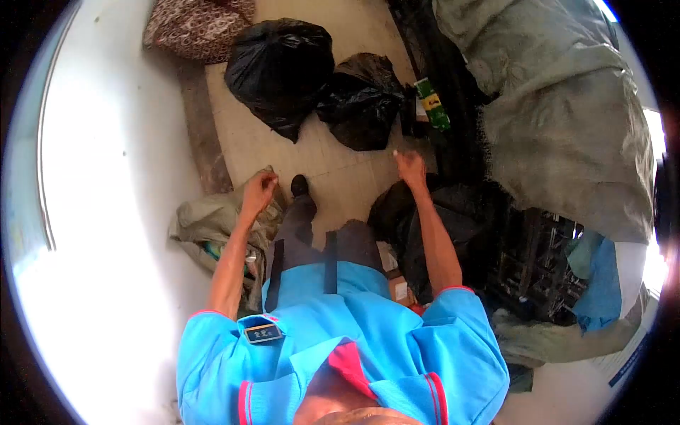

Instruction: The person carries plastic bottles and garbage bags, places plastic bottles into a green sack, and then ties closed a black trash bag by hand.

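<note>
My left hand (pixel 260 190) is closed above the rim of an open woven sack (pixel 195 223) beside the white wall; whether it pinches the sack's edge or something small cannot be made out. On the other side, my right hand (pixel 411 168) hangs above the floor with its fingers curled and the thumb pointing forward; what it holds, if anything, is too small to tell. Ahead of it lies a knotted black plastic bag (pixel 361 103), touching a larger black bag (pixel 282 71). Another black bag (pixel 446 212) is below my right forearm.
A patterned brown bundle (pixel 198 28) lies at the far left by the wall (pixel 120 142). Grey woven cloth (pixel 567 113) covers a pile on the right, above black crates (pixel 542 262). A green and yellow packet (pixel 432 105) is near the right-hand bags. Small boxes (pixel 400 287) lie beside my legs.
</note>
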Action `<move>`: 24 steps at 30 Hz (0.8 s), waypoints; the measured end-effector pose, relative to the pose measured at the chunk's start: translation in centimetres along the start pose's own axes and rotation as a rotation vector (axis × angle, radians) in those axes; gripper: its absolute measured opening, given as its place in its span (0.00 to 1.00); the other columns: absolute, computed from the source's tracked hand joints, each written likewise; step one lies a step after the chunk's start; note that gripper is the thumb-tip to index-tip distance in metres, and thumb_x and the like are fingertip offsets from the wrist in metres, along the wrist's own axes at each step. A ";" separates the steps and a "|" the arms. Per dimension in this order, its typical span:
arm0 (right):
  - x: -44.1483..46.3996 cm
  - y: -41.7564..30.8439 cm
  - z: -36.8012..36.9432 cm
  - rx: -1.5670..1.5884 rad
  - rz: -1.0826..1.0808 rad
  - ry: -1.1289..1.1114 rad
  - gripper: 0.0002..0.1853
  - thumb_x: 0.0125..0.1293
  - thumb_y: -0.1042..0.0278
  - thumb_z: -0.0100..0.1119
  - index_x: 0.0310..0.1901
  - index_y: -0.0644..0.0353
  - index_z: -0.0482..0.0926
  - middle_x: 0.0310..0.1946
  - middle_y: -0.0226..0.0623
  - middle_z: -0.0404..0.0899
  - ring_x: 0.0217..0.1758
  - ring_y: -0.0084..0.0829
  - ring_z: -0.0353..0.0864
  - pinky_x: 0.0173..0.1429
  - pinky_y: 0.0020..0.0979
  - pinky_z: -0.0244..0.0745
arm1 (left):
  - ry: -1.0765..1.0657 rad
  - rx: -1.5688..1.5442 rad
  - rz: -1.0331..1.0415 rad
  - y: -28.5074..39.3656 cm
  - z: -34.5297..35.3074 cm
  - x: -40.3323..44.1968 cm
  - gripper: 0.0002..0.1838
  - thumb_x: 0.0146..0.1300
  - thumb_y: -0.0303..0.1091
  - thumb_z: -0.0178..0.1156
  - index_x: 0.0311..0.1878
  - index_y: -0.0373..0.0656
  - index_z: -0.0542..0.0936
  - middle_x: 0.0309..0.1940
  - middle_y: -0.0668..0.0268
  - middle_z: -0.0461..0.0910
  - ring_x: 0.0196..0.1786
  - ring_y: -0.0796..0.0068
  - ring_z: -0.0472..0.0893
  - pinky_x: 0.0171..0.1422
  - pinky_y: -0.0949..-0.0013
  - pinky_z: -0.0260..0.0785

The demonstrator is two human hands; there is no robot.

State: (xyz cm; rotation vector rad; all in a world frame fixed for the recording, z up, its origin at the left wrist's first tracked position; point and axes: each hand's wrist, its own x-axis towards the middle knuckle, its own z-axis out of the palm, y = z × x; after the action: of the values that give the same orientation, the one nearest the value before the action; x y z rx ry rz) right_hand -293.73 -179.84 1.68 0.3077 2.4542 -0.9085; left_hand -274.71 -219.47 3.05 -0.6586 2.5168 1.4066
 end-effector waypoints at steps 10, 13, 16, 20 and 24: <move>14.6 -9.6 -0.1 -0.434 -0.246 0.325 0.41 0.61 0.40 0.63 0.66 0.65 0.68 0.57 0.57 0.72 0.62 0.52 0.71 0.63 0.50 0.70 | -0.433 -0.120 0.045 10.5 11.7 18.0 0.21 0.69 0.44 0.60 0.53 0.34 0.80 0.41 0.56 0.84 0.42 0.67 0.85 0.48 0.60 0.77; 18.1 -8.0 0.2 -0.137 -0.233 0.327 0.29 0.65 0.46 0.61 0.56 0.64 0.78 0.47 0.53 0.79 0.53 0.50 0.78 0.56 0.52 0.74 | -0.295 -0.248 0.054 13.1 16.4 21.1 0.21 0.65 0.44 0.64 0.52 0.36 0.81 0.38 0.54 0.85 0.41 0.63 0.84 0.44 0.60 0.76; 17.5 -7.6 -1.4 0.214 -0.157 0.374 0.22 0.70 0.49 0.57 0.49 0.62 0.83 0.37 0.50 0.81 0.45 0.48 0.81 0.50 0.50 0.76 | -0.198 -0.341 -0.022 16.7 18.6 23.4 0.28 0.62 0.49 0.66 0.55 0.34 0.79 0.46 0.49 0.82 0.49 0.57 0.82 0.50 0.58 0.75; 16.6 -7.2 -3.4 0.666 0.116 0.235 0.21 0.71 0.49 0.56 0.42 0.63 0.82 0.33 0.44 0.80 0.39 0.41 0.78 0.48 0.46 0.74 | -0.049 0.042 -0.011 19.5 22.7 27.2 0.40 0.56 0.57 0.69 0.61 0.34 0.74 0.55 0.44 0.76 0.55 0.51 0.79 0.56 0.52 0.72; 17.4 -5.7 -2.9 1.078 0.097 0.393 0.21 0.71 0.48 0.57 0.30 0.60 0.75 0.23 0.29 0.69 0.30 0.28 0.66 0.39 0.41 0.65 | 0.048 0.377 -0.039 18.3 26.2 28.4 0.43 0.55 0.58 0.68 0.64 0.34 0.70 0.54 0.43 0.77 0.54 0.46 0.79 0.57 0.48 0.71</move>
State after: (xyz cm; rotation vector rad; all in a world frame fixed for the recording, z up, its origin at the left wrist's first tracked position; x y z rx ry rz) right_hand -311.76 -181.61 -2.49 1.0236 1.9713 -2.2201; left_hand -309.71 -197.28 -7.33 -0.6661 2.6827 0.8740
